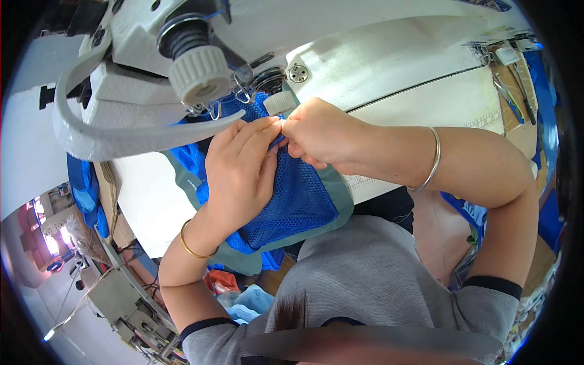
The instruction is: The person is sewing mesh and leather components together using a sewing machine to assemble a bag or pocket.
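A piece of blue mesh fabric with grey-green fabric (336,190) along its edge lies on the white sewing machine bed. Part of the blue mesh (296,204) drapes toward my lap. My left hand (242,163) rests on the cloth, fingers bent and pressing its upper edge. Beside it, my right hand (317,131) is closed, pinching the fabric edge at the left fingertips. Both hands sit just in front of the sewing machine head (201,76), whose needle area is partly hidden by a white dial and a curved white lever (146,139).
Tweezers and other small tools (510,97) lie on a brown board at the far right. A ruler scale (483,120) marks the table edge. Blue fabric (88,191) hangs at left. Another machine (115,298) stands lower left. Red and light-blue cloth (252,301) lies below the table.
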Demonstrator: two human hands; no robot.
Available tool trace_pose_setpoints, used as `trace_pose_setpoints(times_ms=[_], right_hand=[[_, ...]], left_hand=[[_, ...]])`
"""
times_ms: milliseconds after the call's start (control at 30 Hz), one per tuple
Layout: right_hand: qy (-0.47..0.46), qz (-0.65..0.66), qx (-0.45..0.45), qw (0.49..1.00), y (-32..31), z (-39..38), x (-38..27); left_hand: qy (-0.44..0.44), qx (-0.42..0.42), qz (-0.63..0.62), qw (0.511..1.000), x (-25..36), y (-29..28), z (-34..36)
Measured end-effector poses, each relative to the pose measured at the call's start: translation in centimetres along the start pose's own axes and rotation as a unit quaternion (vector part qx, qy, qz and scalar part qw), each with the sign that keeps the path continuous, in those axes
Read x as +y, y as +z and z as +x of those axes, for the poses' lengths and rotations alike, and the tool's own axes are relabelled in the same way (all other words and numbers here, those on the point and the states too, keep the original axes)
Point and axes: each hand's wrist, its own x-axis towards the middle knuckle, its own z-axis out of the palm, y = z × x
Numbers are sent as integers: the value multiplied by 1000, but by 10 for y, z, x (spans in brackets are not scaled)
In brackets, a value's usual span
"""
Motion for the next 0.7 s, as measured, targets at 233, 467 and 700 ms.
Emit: trace_pose_setpoints(times_ms=[233,467,700], right_hand=[[-367,-561,52,740,-33,-23,32],[-628,-588,131,492,-49,-14,50],[-609,-597,88,514,-48,-16,41]], left_hand=[[-9,-57,52,997,10,0,-1],[85,28,136,987,7,19,-8],[61,49,122,989,7,22,-14]])
